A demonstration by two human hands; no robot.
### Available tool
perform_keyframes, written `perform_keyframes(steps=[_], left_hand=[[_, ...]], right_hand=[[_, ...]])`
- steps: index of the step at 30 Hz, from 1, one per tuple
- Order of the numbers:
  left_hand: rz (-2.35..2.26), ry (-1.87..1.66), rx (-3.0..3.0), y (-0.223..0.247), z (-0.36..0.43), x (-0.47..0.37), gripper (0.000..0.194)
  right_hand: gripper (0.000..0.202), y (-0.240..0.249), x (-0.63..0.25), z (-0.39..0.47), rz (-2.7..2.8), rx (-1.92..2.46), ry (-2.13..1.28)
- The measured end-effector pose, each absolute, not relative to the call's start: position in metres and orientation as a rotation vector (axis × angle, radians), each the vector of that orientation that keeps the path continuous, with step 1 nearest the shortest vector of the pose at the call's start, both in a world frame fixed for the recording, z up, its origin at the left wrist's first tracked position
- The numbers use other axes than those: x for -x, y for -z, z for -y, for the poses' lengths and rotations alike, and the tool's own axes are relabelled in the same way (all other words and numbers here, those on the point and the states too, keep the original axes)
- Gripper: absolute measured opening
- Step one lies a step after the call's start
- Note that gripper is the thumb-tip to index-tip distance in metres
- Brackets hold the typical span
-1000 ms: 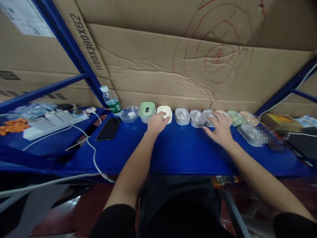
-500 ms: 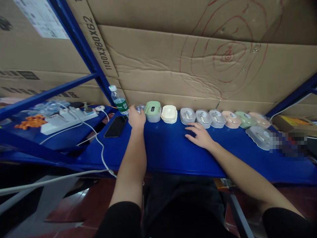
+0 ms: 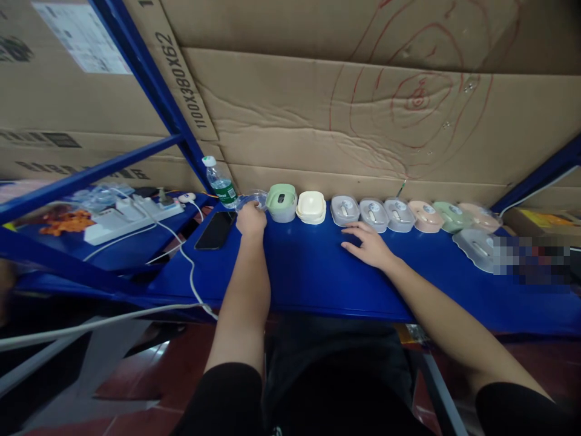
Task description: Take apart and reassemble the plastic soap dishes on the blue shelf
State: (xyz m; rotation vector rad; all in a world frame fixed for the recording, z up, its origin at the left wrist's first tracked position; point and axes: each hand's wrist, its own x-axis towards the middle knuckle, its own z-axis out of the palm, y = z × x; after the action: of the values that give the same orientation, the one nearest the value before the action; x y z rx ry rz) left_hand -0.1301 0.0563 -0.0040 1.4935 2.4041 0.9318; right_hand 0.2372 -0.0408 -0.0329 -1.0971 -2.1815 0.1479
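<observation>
My left hand (image 3: 251,221) is closed on the near edge of a clear plastic lid or tray (image 3: 256,196) at the left of the row; its full shape is partly hidden by the fingers. Just right of it stands a green-topped container (image 3: 282,206), then a cream square container (image 3: 311,208). My right hand (image 3: 367,243) is open, fingers spread, over the blue table (image 3: 308,272). Its fingertips come near a row of grey lidded containers, among them a left grey one (image 3: 345,212) and a middle grey one (image 3: 373,216). It holds nothing.
A water bottle (image 3: 222,184) and a black phone (image 3: 215,231) stand and lie at the left. A white cable (image 3: 192,272) hangs over the table edge. Further right are a pink container (image 3: 425,218), a green one (image 3: 448,218) and a clear-lidded tray (image 3: 475,247). Cardboard (image 3: 281,109) backs the table.
My left hand has drawn slightly down, and more of the clear plastic piece shows beyond its fingers. My right hand stays about where it was. The view has shifted slightly.
</observation>
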Motion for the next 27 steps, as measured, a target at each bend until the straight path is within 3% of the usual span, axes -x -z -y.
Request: perform_keyframes(steps=[12, 17, 23, 27], left_hand=[[-2.439, -1.105, -1.48, -0.006, -0.052, 0.125, 0.038], [-2.176, -1.282, -2.004, -0.018, -0.041, 0.085, 0.036], [-1.707, -0.566, -2.473, -0.01, -0.026, 0.024, 0.036], [-1.798, -0.539, -2.429, -0.008, -0.026, 0.021, 0.031]], right_hand=[[0.038, 0.031, -0.238, 0.042, 2.234, 1.109, -0.183], [0.038, 0.029, -0.236, 0.042, 2.244, 1.108, -0.2], [0.036, 0.025, -0.234, 0.045, 2.27, 1.063, -0.207], [0.037, 0.024, -0.233, 0.047, 2.272, 1.062, -0.2]])
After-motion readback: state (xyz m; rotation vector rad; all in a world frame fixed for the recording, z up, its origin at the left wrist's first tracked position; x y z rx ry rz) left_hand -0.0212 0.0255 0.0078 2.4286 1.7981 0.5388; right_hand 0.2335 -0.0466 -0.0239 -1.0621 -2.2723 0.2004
